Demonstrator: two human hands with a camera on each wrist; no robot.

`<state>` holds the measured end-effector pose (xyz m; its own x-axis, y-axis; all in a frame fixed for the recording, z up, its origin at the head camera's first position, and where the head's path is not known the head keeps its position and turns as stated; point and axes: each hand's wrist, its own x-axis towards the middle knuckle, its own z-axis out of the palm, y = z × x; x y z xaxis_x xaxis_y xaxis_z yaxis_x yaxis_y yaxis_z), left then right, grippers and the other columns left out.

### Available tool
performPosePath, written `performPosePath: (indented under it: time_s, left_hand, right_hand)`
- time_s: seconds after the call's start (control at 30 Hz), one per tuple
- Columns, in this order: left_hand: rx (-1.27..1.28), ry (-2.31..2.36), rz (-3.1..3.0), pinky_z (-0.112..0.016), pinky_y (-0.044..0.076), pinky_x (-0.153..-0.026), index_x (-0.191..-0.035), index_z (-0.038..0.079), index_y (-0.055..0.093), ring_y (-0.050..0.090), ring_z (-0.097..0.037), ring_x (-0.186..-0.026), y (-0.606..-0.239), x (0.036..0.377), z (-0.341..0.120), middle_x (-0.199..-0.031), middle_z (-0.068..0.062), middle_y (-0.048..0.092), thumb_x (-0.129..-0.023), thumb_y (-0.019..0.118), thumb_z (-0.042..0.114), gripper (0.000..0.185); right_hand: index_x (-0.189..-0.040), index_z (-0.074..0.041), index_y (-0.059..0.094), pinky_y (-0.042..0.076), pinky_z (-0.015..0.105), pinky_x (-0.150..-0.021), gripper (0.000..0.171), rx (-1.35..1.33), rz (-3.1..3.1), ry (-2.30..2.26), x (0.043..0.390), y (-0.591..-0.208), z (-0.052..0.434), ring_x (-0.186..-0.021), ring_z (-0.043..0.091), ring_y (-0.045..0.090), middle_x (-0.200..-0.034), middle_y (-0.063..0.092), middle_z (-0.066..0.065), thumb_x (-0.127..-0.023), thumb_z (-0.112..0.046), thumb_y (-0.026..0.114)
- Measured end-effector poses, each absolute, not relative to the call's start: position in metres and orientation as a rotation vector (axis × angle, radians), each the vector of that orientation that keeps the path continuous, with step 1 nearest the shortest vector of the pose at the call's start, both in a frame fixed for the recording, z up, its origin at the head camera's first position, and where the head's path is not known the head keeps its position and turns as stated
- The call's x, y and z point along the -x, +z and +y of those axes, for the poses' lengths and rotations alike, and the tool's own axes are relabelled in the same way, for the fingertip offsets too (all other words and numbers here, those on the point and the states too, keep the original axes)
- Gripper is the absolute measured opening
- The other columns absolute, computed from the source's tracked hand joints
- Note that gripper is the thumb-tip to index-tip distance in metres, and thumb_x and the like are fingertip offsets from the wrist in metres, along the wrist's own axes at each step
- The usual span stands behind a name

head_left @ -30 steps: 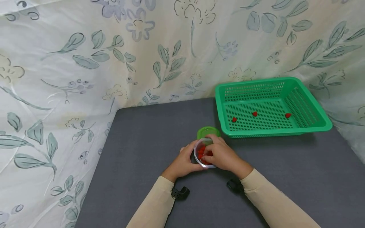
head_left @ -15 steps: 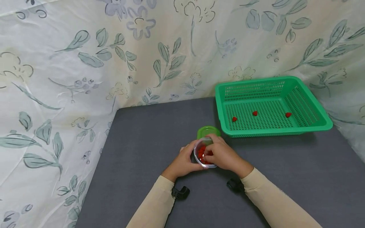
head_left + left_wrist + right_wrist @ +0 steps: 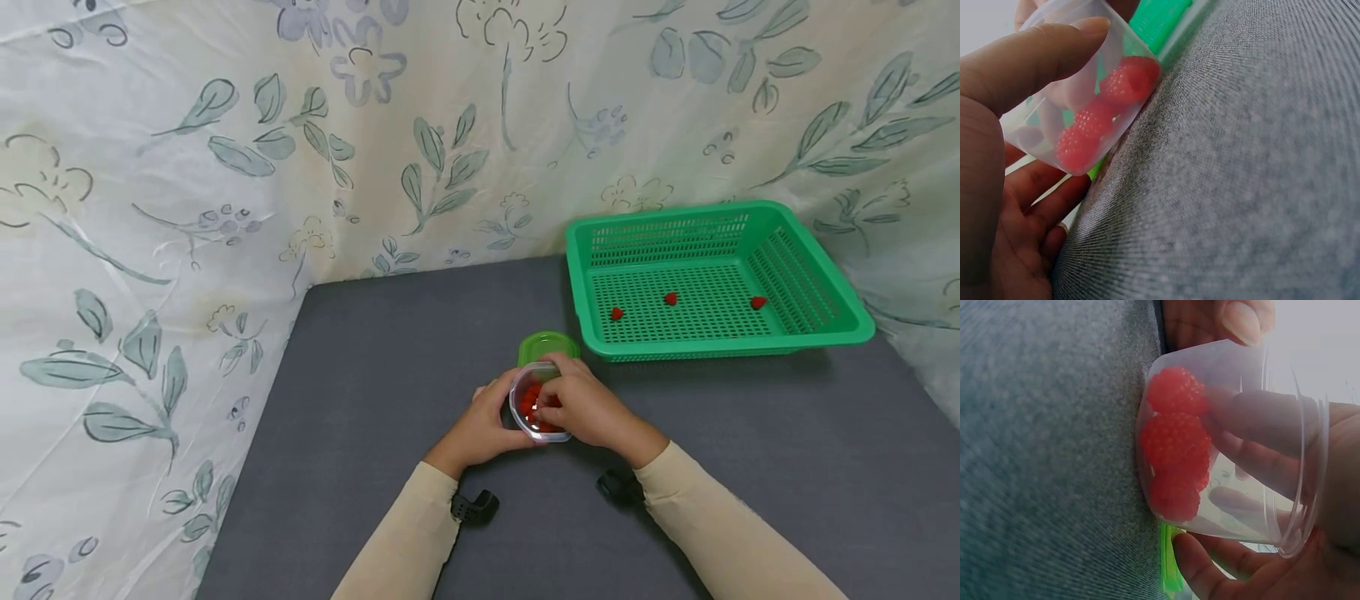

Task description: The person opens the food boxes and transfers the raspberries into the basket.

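Left hand (image 3: 480, 421): grasps the small clear plastic cup (image 3: 534, 400) with red raspberries (image 3: 1175, 440).
Right hand (image 3: 588, 408): fingers reach inside the cup, touching berries.
Green round lid (image 3: 547, 345): just behind the cup.

Floral leaf-print curtain (image 3: 225, 150) backs grey felt tabletop (image 3: 750, 433).

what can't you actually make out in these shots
- How many raspberries the clear cup holds: head view, the right hand covers it; wrist views, they overlap.
- Whether the right hand's fingers pinch a berry: inside the cup, blurred in the right wrist view.
- Green lid: its near part is hidden behind the cup and hand.
- The three red bits in the green basket: too small to identify.
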<state>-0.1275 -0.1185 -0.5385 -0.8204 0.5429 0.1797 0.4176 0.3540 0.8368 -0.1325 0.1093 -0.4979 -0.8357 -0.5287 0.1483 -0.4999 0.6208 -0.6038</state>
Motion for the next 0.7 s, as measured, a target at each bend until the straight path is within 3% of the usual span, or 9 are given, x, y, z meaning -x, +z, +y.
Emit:
performPosePath:
  time_s: [0.13,0.33,0.7]
  left_hand:
    - [-0.875,1.441,2.496,-0.052,0.03,-0.113,-0.165,0.026,0.044,0.052,-0.012,-0.139,-0.544,0.13,-0.12,-0.155,0.011,0.056,-0.084,0.096,0.029,0.097]
    - [-0.877,1.446,2.489,-0.053,0.029,-0.114,-0.166,0.026,0.044,0.052,-0.013,-0.137,-0.543,0.129,-0.12,-0.156,0.011,0.055,-0.085,0.094,0.03,0.095]
    - [-0.889,1.445,2.485,-0.052,0.027,-0.114,-0.166,0.029,0.042,0.051,-0.011,-0.14,-0.545,0.13,-0.12,-0.157,0.014,0.054,-0.085,0.094,0.03,0.097]
  right_hand:
    - [-0.077,-0.02,0.072,0.052,0.052,-0.099,0.024,0.882,2.785,-1.022,0.132,-0.496,0.11,-0.134,0.043,0.048,-0.146,0.054,0.022,-0.093,-0.009,0.088]
    - [-0.081,-0.019,0.073,0.054,0.052,-0.098,0.021,0.907,2.799,-1.053,0.132,-0.494,0.111,-0.136,0.044,0.048,-0.15,0.054,0.02,-0.093,-0.011,0.089]
    - [-0.085,-0.021,0.072,0.047,0.059,-0.108,0.02,0.927,2.813,-1.198,0.132,-0.483,0.112,-0.142,0.044,0.045,-0.152,0.055,0.016,-0.094,-0.014,0.089]
